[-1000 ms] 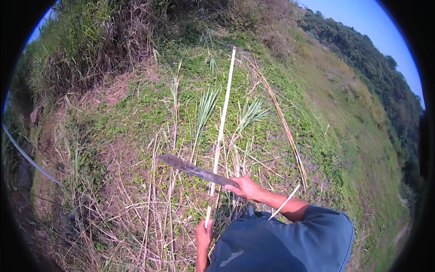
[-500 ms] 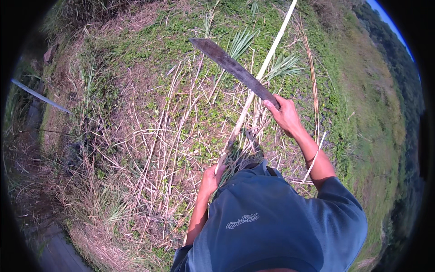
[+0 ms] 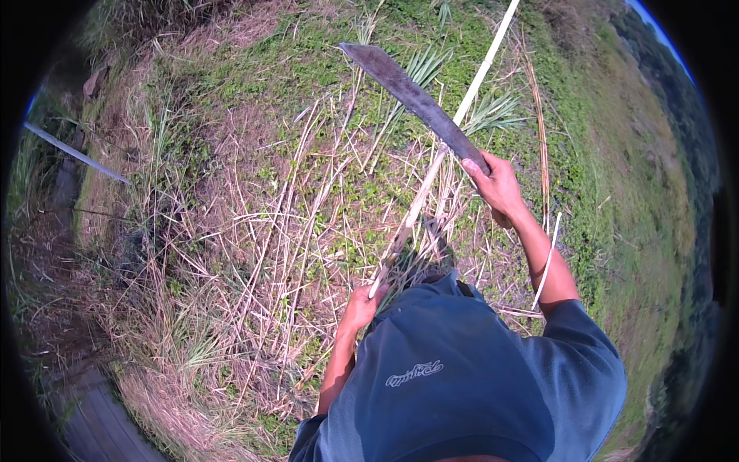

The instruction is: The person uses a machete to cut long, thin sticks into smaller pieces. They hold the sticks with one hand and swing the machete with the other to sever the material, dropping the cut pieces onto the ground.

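My right hand [image 3: 496, 183] is closed round the handle end of a machete [image 3: 416, 98]. Its broad dark blade points up and to the left, crossing a long pale cane stalk [image 3: 422, 199]. Whether the edge touches the stalk or lies just over it I cannot tell. My left hand [image 3: 359, 308] grips the near end of that stalk, low beside my shirt. From there the stalk slants away to the upper right, past the blade. The machete's handle is mostly covered by my fingers.
Dry cut stalks [image 3: 285, 208] lie scattered over green ground plants. Green leafy tops [image 3: 493, 114] rest beyond the blade. Long brown stalks [image 3: 539, 131] lie to the right. A pale pole [image 3: 77, 154] and dark boards [image 3: 108, 423] show at the far left.
The machete and my right hand have shifted slightly to the right, the blade still across the stalk. My left hand keeps its grip, and the whole view has moved a little.
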Motion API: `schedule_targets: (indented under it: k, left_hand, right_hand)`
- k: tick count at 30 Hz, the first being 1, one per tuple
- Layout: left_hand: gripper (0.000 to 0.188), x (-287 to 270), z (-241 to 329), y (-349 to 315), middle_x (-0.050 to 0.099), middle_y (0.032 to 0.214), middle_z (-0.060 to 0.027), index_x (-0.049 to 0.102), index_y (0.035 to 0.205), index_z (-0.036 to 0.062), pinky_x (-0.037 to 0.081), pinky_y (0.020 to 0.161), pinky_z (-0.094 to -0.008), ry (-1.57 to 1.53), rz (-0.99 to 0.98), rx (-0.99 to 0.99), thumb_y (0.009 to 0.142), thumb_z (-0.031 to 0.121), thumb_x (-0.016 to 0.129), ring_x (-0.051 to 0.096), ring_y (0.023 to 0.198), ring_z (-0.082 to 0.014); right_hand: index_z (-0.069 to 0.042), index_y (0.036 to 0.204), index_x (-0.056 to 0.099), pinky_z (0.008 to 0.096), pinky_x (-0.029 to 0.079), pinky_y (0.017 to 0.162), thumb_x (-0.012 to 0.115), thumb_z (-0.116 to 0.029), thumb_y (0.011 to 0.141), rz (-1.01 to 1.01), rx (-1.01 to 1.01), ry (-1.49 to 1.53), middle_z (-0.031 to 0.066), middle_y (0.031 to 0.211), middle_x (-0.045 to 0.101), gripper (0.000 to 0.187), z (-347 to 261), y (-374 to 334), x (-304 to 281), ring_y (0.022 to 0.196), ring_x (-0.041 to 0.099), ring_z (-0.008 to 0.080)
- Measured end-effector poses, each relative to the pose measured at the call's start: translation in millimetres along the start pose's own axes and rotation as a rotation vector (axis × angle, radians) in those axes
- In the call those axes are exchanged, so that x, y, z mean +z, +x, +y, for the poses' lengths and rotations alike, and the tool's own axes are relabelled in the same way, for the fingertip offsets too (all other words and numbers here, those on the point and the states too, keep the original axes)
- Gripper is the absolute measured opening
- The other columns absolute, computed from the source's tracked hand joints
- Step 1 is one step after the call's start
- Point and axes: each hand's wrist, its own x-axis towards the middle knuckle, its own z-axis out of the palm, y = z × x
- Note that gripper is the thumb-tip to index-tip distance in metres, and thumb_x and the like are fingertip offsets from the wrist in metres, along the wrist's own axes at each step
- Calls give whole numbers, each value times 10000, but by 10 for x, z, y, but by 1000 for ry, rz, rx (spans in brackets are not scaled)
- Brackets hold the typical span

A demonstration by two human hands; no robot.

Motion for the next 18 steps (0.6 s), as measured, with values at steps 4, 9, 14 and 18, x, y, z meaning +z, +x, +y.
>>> schedule_targets:
  k: [4,9,14,18]
  left_hand:
    - [526,24,-76,11,373,503,39,450,565,91,272,477,-330,-57,-12,-18,953,419,588,329,492,-98]
    - [529,-41,-211,50,384,480,42,462,543,100,268,468,-321,-116,-114,-143,946,422,580,330,463,-106]
    - [534,-81,-177,28,392,494,51,461,546,90,266,471,-317,-234,-187,-143,929,441,585,343,482,-97]
    - [546,-107,-154,22,388,443,33,454,511,96,262,444,-320,-95,-156,-181,943,414,558,334,414,-107]
  right_hand:
    - [-17,991,668,328,393,544,648,-360,923,-6,-24,41,29,600,498,351,41,56,9,565,438,115]
    - [-12,997,664,331,390,540,649,-372,924,-69,-14,22,26,597,494,367,88,-16,117,566,429,116]
    - [-19,997,672,338,392,534,651,-366,926,-52,-11,61,27,595,501,355,48,-25,137,552,436,119]
    - [-12,909,626,297,358,504,629,-376,934,-33,-68,41,-18,601,481,365,107,-98,287,539,422,94]
